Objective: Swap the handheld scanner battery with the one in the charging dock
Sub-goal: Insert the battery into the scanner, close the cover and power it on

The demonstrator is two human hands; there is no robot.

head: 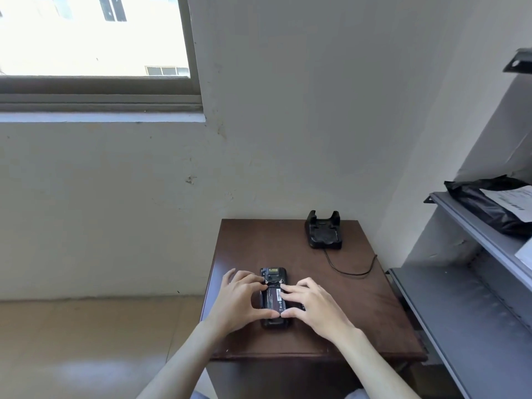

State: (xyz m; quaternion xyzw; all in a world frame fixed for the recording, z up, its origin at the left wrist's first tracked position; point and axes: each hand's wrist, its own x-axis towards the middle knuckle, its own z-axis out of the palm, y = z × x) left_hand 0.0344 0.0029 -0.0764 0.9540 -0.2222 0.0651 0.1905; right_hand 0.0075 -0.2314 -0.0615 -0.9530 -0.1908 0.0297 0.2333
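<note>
The black handheld scanner (273, 274) lies face down on the small brown table (359, 306), its back uncovered with a dark battery (272, 300) showing in the bay. My left hand (237, 300) touches the scanner's left side, its thumb at the battery's near end. My right hand (311, 306) lies with fingers on the battery's right part, thumb meeting the left thumb. The black charging dock (324, 231) stands at the table's far right corner; whether a battery sits in it I cannot tell.
A thin black cable (349, 270) runs from the dock across the table's right side. Grey metal shelving (466, 312) stands close on the right, holding a black parcel (489, 207). A wall and window are behind the table.
</note>
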